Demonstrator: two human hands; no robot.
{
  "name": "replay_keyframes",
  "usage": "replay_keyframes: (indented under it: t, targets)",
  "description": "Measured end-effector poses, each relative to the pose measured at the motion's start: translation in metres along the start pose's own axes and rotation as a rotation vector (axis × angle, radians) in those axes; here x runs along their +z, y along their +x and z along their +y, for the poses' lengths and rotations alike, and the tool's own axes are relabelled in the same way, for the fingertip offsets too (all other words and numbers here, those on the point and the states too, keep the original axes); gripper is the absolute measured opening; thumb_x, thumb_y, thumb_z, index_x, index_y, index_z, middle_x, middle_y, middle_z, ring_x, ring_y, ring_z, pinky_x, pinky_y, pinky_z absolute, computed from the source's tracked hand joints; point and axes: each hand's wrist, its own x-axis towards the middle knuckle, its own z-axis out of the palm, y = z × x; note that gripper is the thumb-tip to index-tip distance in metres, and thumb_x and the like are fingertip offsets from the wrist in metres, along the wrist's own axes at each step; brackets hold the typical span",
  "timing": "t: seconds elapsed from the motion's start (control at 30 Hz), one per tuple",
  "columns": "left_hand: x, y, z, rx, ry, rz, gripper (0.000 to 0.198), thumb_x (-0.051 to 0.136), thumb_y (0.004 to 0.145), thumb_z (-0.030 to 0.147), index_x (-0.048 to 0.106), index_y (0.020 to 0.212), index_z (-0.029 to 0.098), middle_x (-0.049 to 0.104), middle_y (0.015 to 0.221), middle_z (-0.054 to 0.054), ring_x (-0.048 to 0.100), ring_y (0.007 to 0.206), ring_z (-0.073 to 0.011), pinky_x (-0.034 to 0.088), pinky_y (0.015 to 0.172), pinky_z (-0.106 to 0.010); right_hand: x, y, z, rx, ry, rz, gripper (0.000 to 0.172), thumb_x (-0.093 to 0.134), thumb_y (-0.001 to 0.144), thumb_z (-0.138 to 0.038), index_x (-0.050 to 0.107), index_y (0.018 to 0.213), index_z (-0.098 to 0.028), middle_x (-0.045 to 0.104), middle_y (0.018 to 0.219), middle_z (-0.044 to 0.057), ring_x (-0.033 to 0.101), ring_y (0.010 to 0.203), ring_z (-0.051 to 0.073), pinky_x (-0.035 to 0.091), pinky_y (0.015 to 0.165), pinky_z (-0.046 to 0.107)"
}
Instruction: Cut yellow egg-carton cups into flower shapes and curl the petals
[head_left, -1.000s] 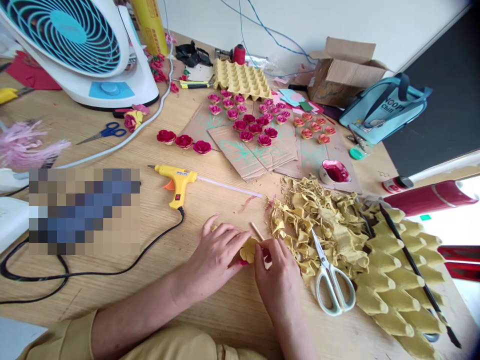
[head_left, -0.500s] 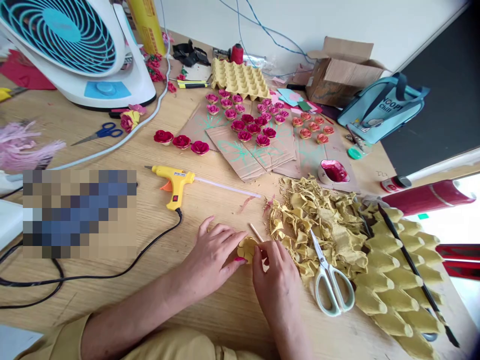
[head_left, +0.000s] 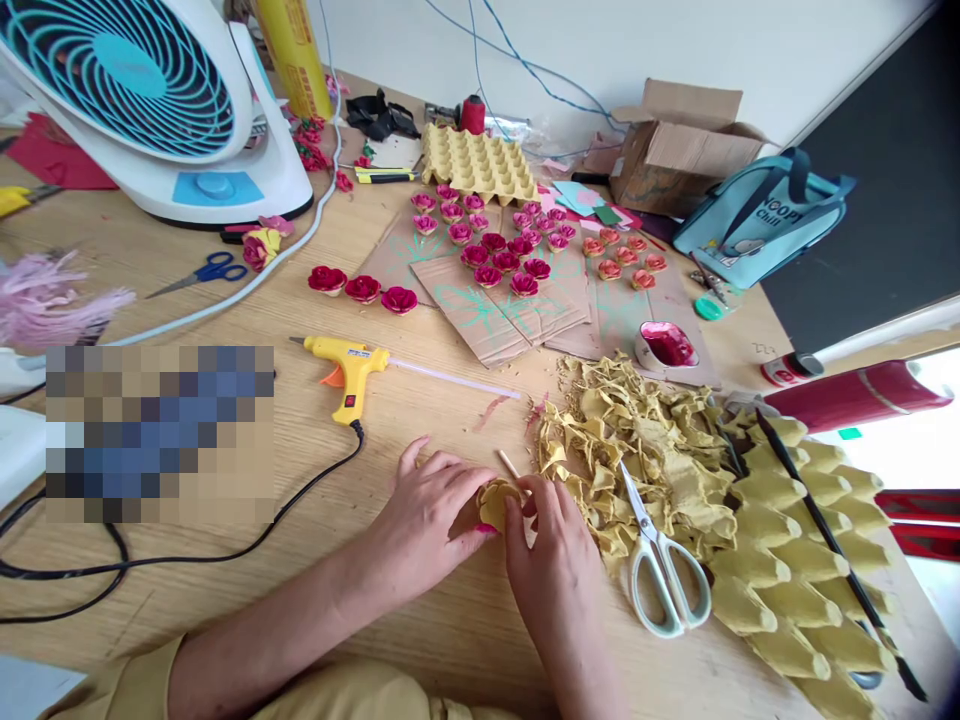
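Observation:
Between my hands, just above the wooden table, is a small yellow egg-carton flower (head_left: 498, 500) with rounded petals. My left hand (head_left: 431, 510) pinches its left edge between thumb and fingers. On its other side, my right hand (head_left: 551, 530) closes thumb and forefinger on a petal. A thin pale stick (head_left: 508, 463) pokes out beyond the right fingers; whether the hand grips it is hidden. White-handled scissors (head_left: 664, 565) lie right of my right hand, beside torn yellow carton scraps (head_left: 637, 450).
A yellow glue gun (head_left: 346, 370) with its cord lies ahead on the left. Painted paper flowers (head_left: 506, 260) stand on cardboard (head_left: 487, 335). At right are an egg tray (head_left: 787, 570), a brush (head_left: 806, 490) and a paint bowl (head_left: 667, 345). A fan (head_left: 217, 185) stands at left.
My right thumb and fingers have shifted slightly on the flower's petals, and the flower has tilted a little. Both hands stay in nearly the same place.

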Motion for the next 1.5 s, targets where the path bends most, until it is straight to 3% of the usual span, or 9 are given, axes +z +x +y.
replay_keyframes:
  t: [0.17, 0.3, 0.43, 0.53, 0.67, 0.77, 0.9, 1.17, 1.5]
  targets:
    - [-0.002, 0.000, -0.001, -0.003, -0.027, -0.011, 0.039, 0.073, 0.081, 0.025, 0.057, 0.117, 0.025, 0.071, 0.108, -0.002, 0.060, 0.106, -0.0236, 0.019, 0.113, -0.055, -0.002, 0.002, 0.001, 0.013, 0.087, -0.052, 0.010, 0.052, 0.095, -0.022, 0.062, 0.094, -0.021, 0.065, 0.083, 0.003, 0.062, 0.072, 0.020, 0.045, 0.065, 0.030]
    - [-0.011, 0.001, 0.001, 0.062, -0.049, 0.015, 0.039, 0.069, 0.085, 0.028, 0.055, 0.121, 0.025, 0.070, 0.112, -0.004, 0.060, 0.109, -0.0235, 0.020, 0.114, -0.055, -0.005, 0.002, 0.001, -0.006, 0.194, -0.015, 0.012, 0.051, 0.096, -0.019, 0.062, 0.091, -0.022, 0.066, 0.085, 0.002, 0.062, 0.071, 0.017, 0.045, 0.066, 0.028]
    - [-0.018, -0.001, 0.008, 0.124, -0.121, 0.077, 0.047, 0.061, 0.088, 0.020, 0.048, 0.132, 0.024, 0.061, 0.132, -0.009, 0.053, 0.124, -0.0229, 0.035, 0.111, -0.042, -0.008, 0.001, -0.003, -0.074, 0.306, 0.057, 0.012, 0.051, 0.096, -0.016, 0.061, 0.093, -0.021, 0.064, 0.084, 0.001, 0.060, 0.068, 0.014, 0.045, 0.065, 0.025]
    - [-0.016, -0.001, 0.014, 0.026, -0.265, 0.059, 0.053, 0.056, 0.082, 0.007, 0.049, 0.132, 0.024, 0.062, 0.131, -0.008, 0.058, 0.119, -0.0204, 0.048, 0.100, -0.032, -0.011, 0.001, -0.006, -0.118, 0.370, 0.117, 0.012, 0.051, 0.095, -0.013, 0.061, 0.094, -0.020, 0.064, 0.084, 0.001, 0.058, 0.066, 0.012, 0.045, 0.064, 0.023]
    - [-0.012, 0.005, 0.018, -0.174, -0.490, -0.040, 0.047, 0.051, 0.077, 0.004, 0.061, 0.119, 0.021, 0.072, 0.111, -0.006, 0.068, 0.095, -0.0171, 0.055, 0.079, -0.023, -0.015, 0.001, -0.007, -0.120, 0.455, 0.111, 0.010, 0.053, 0.095, -0.017, 0.062, 0.095, -0.020, 0.063, 0.082, 0.001, 0.058, 0.068, 0.013, 0.046, 0.064, 0.024]
    - [-0.009, 0.009, 0.018, -0.289, -0.621, -0.087, 0.036, 0.050, 0.078, 0.008, 0.067, 0.107, 0.019, 0.074, 0.092, -0.003, 0.068, 0.072, -0.0143, 0.053, 0.059, -0.018, -0.019, 0.000, -0.003, -0.075, 0.531, 0.087, 0.011, 0.052, 0.097, -0.023, 0.063, 0.097, -0.021, 0.064, 0.085, 0.001, 0.061, 0.073, 0.014, 0.048, 0.066, 0.025]
    - [-0.007, 0.010, 0.015, -0.398, -0.680, -0.076, 0.023, 0.050, 0.082, 0.018, 0.067, 0.098, 0.018, 0.066, 0.070, 0.002, 0.055, 0.046, -0.0096, 0.044, 0.041, -0.017, -0.022, -0.001, 0.002, -0.031, 0.562, 0.085, 0.011, 0.054, 0.096, -0.029, 0.062, 0.096, -0.021, 0.063, 0.085, 0.002, 0.062, 0.071, 0.015, 0.049, 0.067, 0.028]
    - [-0.011, 0.009, 0.012, -0.356, -0.575, 0.034, 0.018, 0.050, 0.080, 0.014, 0.066, 0.088, 0.020, 0.064, 0.063, 0.005, 0.048, 0.042, -0.0060, 0.039, 0.043, -0.015, -0.017, -0.002, -0.006, -0.134, 0.559, -0.068, 0.017, 0.062, 0.092, -0.033, 0.058, 0.105, -0.023, 0.064, 0.087, 0.001, 0.061, 0.072, 0.017, 0.048, 0.069, 0.029]
    - [-0.009, 0.009, 0.008, -0.396, -0.621, 0.000, 0.017, 0.046, 0.077, 0.014, 0.061, 0.082, 0.020, 0.058, 0.062, 0.006, 0.052, 0.043, -0.0076, 0.041, 0.041, -0.015, -0.012, -0.003, -0.004, -0.090, 0.561, -0.146, 0.016, 0.058, 0.094, -0.033, 0.059, 0.106, -0.023, 0.062, 0.084, 0.001, 0.060, 0.075, 0.018, 0.047, 0.069, 0.030]
